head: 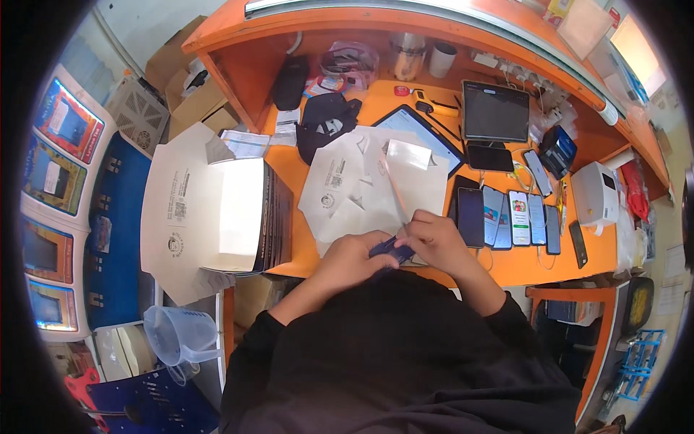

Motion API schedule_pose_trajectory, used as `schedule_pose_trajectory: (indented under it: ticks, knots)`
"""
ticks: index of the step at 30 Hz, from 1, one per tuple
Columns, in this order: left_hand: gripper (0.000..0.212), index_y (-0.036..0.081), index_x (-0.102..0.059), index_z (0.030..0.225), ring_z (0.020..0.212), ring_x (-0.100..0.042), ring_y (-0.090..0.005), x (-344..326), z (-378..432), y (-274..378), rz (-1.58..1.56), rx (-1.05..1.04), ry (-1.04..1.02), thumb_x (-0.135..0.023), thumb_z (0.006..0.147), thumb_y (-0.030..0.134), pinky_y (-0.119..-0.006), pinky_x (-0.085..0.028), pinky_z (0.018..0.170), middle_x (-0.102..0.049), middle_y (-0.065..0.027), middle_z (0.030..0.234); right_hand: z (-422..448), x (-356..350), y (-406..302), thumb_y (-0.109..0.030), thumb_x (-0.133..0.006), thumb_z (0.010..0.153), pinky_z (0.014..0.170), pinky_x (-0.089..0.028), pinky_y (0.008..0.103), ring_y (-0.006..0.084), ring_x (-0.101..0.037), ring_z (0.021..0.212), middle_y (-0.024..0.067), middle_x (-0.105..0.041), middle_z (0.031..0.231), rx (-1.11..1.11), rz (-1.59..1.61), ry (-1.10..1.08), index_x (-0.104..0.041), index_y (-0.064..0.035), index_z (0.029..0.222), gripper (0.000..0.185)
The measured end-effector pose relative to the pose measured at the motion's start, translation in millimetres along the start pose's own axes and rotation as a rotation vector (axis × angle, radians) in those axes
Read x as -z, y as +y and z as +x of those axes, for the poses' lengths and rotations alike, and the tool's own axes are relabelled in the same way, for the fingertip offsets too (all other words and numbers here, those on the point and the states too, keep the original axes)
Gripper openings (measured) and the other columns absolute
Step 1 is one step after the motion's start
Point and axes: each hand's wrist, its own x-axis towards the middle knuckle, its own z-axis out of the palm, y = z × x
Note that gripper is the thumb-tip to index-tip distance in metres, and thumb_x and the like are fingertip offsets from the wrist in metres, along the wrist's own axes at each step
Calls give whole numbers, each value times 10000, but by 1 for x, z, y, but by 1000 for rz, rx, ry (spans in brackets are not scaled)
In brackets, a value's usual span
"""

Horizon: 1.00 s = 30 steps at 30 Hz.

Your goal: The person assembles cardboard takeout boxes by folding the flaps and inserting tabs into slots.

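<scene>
My left hand (358, 252) grips a small dark blue object (383, 247) close to my body, at the near edge of the orange desk. The fingers of my right hand (440, 238) are pinched together at the same object's right side. Fingers cover much of it, so its exact kind is unclear. Just beyond both hands lie overlapping pale paperboard box blanks (339, 190) with printed marks and cut slits. A glossy white card (409, 154) rests on top of them.
On the left stands a stack of printed paperboard boxes (279, 217). Several smartphones (519, 217) lie in a row at right, some with cables. Behind are a tablet (417, 130), a dark-screened device (496, 111), a black cap (325, 122) and a steel tumbler (407, 57). An orange shelf (347, 24) overhangs the desk.
</scene>
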Motion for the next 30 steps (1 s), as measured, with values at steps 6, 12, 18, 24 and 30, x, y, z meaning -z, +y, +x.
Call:
schedule_pose_trajectory:
  ticks: [6, 12, 18, 24, 30]
  knots:
    - [364, 49, -560, 1200, 863, -678, -311, -1, 15, 27, 85, 127, 171, -644, 905, 243, -387, -502, 741, -680, -188, 916, -2, -26, -13, -260, -776, 813, 759, -495, 290, 165, -571, 922, 148, -514, 1151, -537, 508, 447, -270, -24, 1392, 804]
    - [408, 26, -541, 1221, 905, -551, -361, 9, 16, 26, 214, -187, 390, -640, 874, 217, -432, -434, 797, -608, -162, 1020, 3, -5, 1, -209, -726, 809, 830, -485, 294, 192, -524, 1039, 129, -511, 1136, -677, 810, 295, -312, -21, 1357, 712]
    - [314, 66, -609, 1154, 1029, -527, -333, 68, 15, 17, 788, -200, 906, -645, 853, 147, -439, -403, 860, -582, -130, 1116, -11, 47, 18, -163, -669, 735, 1070, -298, 341, 227, -377, 1277, 142, -443, 1305, -401, 731, -6, -325, -45, 1385, 744]
    - [137, 23, -629, 969, 690, -626, -242, 46, 1, -3, 495, 114, 746, -650, 879, 123, -334, -478, 659, -647, -124, 809, -14, 46, 14, -213, -625, 623, 981, -348, 299, 240, -422, 1201, 138, -443, 1319, -518, 763, -12, -344, -75, 1390, 828]
    - [135, 0, -605, 862, 633, -570, -100, 7, -8, -26, -109, 273, 580, -631, 917, 121, -275, -461, 603, -622, -87, 684, -36, 35, 29, -160, -602, 655, 760, -429, 249, 190, -480, 1013, 94, -463, 1227, -693, 728, -84, -352, -107, 1384, 773]
